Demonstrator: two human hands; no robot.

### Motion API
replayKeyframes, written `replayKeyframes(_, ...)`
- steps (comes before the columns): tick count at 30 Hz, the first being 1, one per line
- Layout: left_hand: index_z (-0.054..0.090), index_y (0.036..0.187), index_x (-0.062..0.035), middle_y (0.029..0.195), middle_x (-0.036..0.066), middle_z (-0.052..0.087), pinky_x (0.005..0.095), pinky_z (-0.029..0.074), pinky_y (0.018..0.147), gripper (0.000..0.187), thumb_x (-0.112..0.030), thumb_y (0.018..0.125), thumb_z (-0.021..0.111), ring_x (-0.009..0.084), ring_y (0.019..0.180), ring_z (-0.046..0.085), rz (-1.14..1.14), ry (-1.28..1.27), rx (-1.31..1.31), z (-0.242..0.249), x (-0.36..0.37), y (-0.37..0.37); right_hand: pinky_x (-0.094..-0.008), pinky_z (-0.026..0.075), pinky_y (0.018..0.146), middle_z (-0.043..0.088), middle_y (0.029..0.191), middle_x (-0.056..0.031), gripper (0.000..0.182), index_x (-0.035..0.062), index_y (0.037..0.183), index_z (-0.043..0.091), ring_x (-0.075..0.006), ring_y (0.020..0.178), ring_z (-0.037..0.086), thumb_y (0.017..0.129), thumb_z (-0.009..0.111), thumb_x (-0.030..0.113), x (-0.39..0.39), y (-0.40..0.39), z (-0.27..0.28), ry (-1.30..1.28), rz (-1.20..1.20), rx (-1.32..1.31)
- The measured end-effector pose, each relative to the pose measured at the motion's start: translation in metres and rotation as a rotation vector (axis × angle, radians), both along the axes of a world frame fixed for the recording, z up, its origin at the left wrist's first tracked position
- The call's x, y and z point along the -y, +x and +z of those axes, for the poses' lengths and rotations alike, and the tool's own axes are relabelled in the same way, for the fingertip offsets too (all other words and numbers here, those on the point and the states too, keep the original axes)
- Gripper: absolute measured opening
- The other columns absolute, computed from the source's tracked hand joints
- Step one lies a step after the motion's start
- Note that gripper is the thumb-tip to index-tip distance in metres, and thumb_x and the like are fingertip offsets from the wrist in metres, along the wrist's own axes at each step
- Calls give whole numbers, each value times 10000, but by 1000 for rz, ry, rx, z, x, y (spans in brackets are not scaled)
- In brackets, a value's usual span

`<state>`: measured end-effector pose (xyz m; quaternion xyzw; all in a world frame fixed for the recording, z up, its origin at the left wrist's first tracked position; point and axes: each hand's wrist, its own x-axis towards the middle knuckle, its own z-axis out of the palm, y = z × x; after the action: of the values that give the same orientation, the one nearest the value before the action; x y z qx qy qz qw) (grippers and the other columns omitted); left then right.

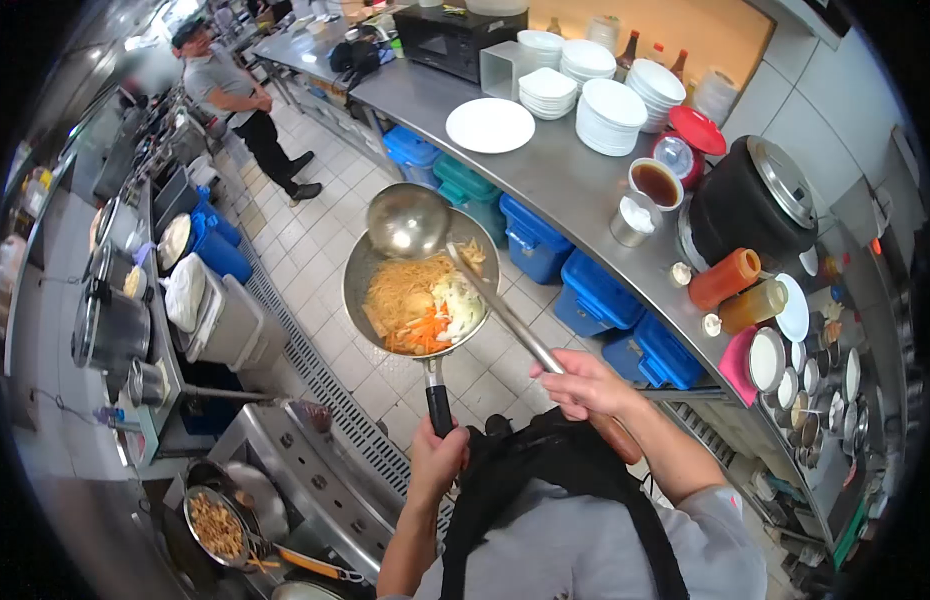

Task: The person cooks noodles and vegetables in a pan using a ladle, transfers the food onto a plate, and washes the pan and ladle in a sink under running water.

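My left hand (438,458) is closed around the black handle of a wok (356,290), which I hold out over the tiled floor. Inside the wok lie thin tan noodles (410,285), orange carrot strips (417,332) and pale sliced vegetables (459,305). My right hand (588,385) grips the long metal shaft of a ladle (409,220), its wooden end reaching back past my wrist. The ladle's round bowl overlaps the far rim of the wok in this view.
On the right, a steel counter (425,105) carries a white plate (490,125), stacked bowls (611,115), sauce bottles (724,279) and a black soup warmer (750,205). Blue bins (600,290) stand beneath. At lower left is a stove (320,480) with pans. A person (230,100) stands in the aisle.
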<state>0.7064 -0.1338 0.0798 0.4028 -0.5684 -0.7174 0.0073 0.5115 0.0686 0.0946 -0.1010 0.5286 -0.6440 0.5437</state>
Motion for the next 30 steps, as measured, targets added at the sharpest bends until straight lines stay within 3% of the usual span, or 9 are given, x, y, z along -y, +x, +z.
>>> replayKeyframes(6, 494, 989, -39, 685, 36, 535, 269, 402, 423, 177, -5, 874, 625, 126, 462, 503, 70, 55, -29, 23, 15, -53, -229, 405, 421, 527, 749, 10, 365, 89, 1347, 529, -98, 498, 536, 1037, 569, 278, 68, -60, -22, -130, 163, 63)
replayKeyframes(9, 496, 993, -41, 684, 32, 531, 272, 398, 414, 183, -8, 875, 631, 129, 460, 500, 89, 20, -37, 27, 24, -76, -274, 533, 534, 616, 789, -28, 395, 75, 1407, 511, -142, 683, 656, 1066, 508, 275, 75, -94, -3, -133, 248, 52)
replayKeyframes(11, 491, 987, -40, 674, 31, 520, 279, 397, 405, 188, -4, 868, 632, 138, 449, 494, 125, 0, -57, 30, 25, -93, -299, 589, 667, 679, 1006, -72, 434, 82, 1436, 496, -164, 975, 677, 1075, 493, 322, 73, -127, -4, -140, 273, -100)
replayKeyframes(12, 491, 988, -38, 661, 32, 514, 281, 396, 405, 192, -4, 865, 634, 140, 447, 494, 155, -23, -55, 32, 24, -102, -337, 578, 827, 653, 1199, -97, 465, 87, 1445, 494, -174, 1144, 613, 1072, 502, 365, 69, -145, -17, -131, 214, -115)
replayKeyframes(13, 490, 988, -36, 647, 32, 509, 284, 396, 405, 196, -4, 862, 636, 142, 445, 494, 187, -45, -59, 37, 22, -113, -337, 578, 827, 653, 1199, -97, 465, 87, 1445, 494, -174, 1144, 613, 1072, 502, 365, 68, -169, -30, -135, 222, -120)
replayKeyframes(15, 491, 985, -35, 630, 33, 504, 286, 393, 403, 195, -1, 857, 635, 145, 441, 492, 221, -68, -54, 44, 19, -129, -356, 541, 914, 607, 1288, -81, 472, 81, 1415, 512, -174, 1177, 589, 1066, 512, 400, 72, -221, -56, -92, 131, -630)
replayKeyframes(20, 497, 965, -33, 593, 48, 507, 286, 373, 396, 180, 24, 840, 614, 157, 415, 480, 363, -77, -27, 58, 33, -155, -429, 459, 1031, 598, 1267, -178, 502, 9, 1334, 525, -325, 1198, 573, 966, 656, 325, 120, -353, -100, 26, -2, -1293)
replayKeyframes(23, 501, 962, -29, 591, 51, 508, 284, 369, 395, 171, 28, 837, 602, 154, 418, 480, 402, -129, 16, 64, 52, -173, -488, 379, 1126, 540, 1370, -204, 589, 17, 1372, 492, -363, 1313, 495, 897, 712, 286, 162, -417, -113, 110, 142, -1630)
replayKeyframes(30, 513, 941, -24, 603, 33, 500, 266, 355, 392, 140, 35, 830, 576, 132, 408, 462, 433, -165, 9, 59, 162, -200, -561, 231, 1224, 405, 1538, -205, 655, 29, 1419, 450, -345, 1456, 364, 862, 733, 226, 258, -483, -149, 555, 390, -1767)
